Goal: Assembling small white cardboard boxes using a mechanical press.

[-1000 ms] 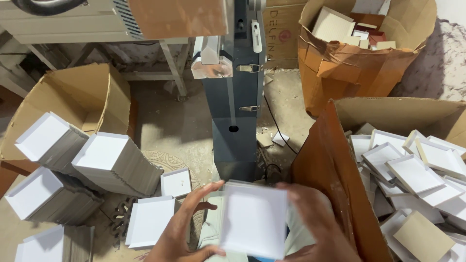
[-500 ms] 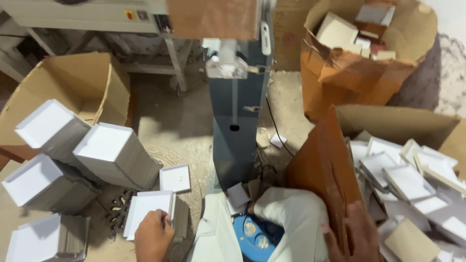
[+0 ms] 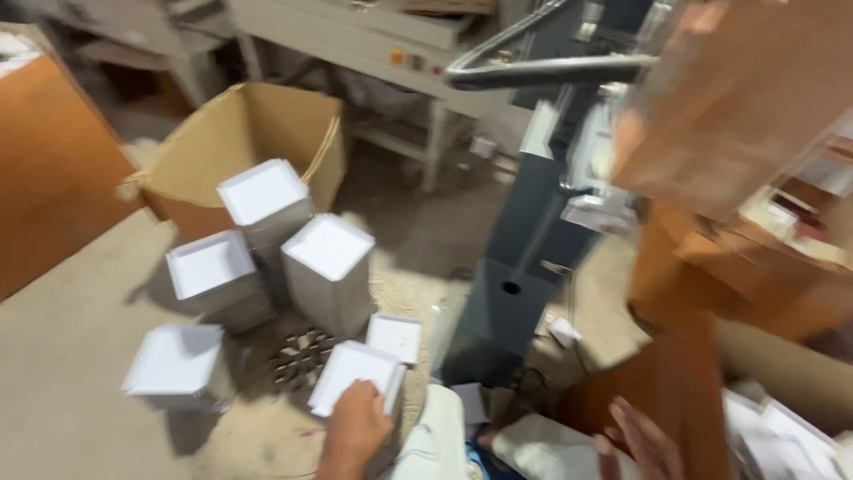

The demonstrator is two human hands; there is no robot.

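Your left hand (image 3: 355,425) rests on the near edge of a short stack of white box trays (image 3: 355,378) on the floor, fingers curled over its rim; whether they actually grip it cannot be told through the blur. The stack lies directly ahead of that hand, tilted, its long side running away toward the smaller white tray (image 3: 394,338) just beyond. Your right hand (image 3: 641,443) is well apart, open with fingers spread, holding nothing, beside the brown cardboard flap (image 3: 657,391). Taller tray stacks (image 3: 329,267) stand further left. The left hand is nearer.
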